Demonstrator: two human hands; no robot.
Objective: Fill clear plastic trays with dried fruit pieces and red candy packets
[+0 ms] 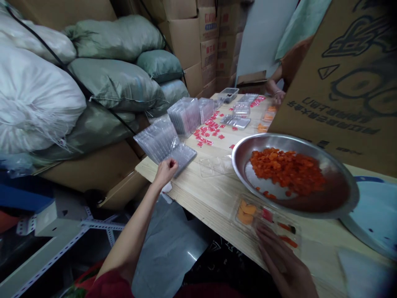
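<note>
While a person works at a pale wooden table [201, 194], the left hand [166, 169] reaches out with its fingers bunched closed, apparently pinching the near edge of a flat empty tray [185, 156] of clear plastic. Just beyond those fingertips a stack of clear trays [156, 140] leans on edge, and a second stack [186, 114] stands farther off. The right hand [281, 260] lies with its fingers loosely spread and gripping nothing, their tips resting on the near edge of a partly filled tray [248, 212], which holds a few orange pieces and a small red packet. Directly past these fingers sits a wide metal bowl [236, 159] with a heap of orange pieces [287, 169] inside. Between the two hands an open, unfilled tray [217, 165] lies on the wood, and more red packets [207, 132] are scattered beyond it. Judging by this, the packing looks early: one tray has some contents, many trays are bare, and the bowl is far from emptied. At the far end a co-worker's hand [278, 97] rests by other trays. A large cardboard box [344, 74] rises right of the bowl, and grey sacks [114, 82] are piled left of the table.
</note>
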